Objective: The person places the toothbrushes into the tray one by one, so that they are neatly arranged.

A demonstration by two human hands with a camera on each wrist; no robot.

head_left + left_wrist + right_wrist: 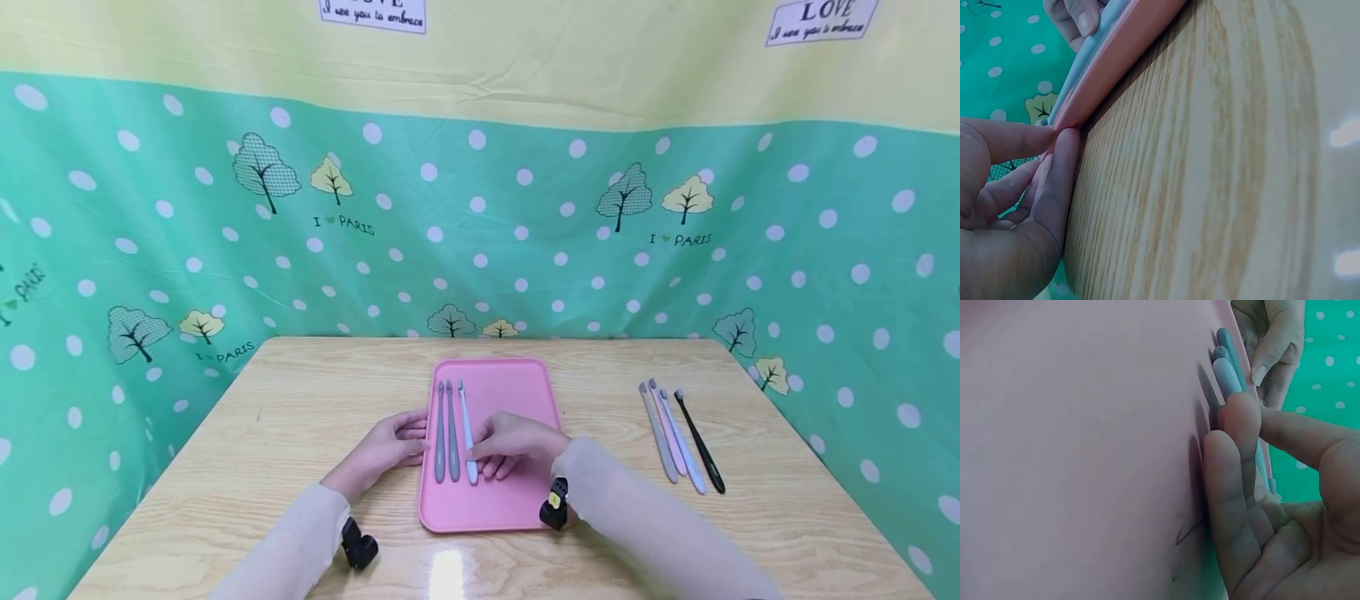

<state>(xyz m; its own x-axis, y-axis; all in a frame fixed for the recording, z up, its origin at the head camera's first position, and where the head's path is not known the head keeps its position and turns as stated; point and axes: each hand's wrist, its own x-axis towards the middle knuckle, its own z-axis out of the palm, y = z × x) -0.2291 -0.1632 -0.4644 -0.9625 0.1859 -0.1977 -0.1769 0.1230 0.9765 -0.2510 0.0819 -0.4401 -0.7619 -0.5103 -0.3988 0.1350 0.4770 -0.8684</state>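
A pink tray [487, 512] lies on the table with two grey toothbrushes [440, 442] side by side along its left part. To their right is a light blue toothbrush [466, 417], its head pointing away from me. My right hand [517, 440] pinches this toothbrush's handle between thumb and fingers, low over the tray; in the right wrist view the handle end [1225, 375] sticks out past the fingertips. At the tray's left edge, my left hand [386, 448] pinches the rim, as the left wrist view shows with thumb and finger at the pink edge [1116, 75].
Right of the tray, several more toothbrushes lie on the wooden table [322, 375]: a grey one [660, 437], a pink one [673, 437], a light blue one [684, 446] and a black one [701, 446]. A green dotted curtain [480, 250] hangs behind the table.
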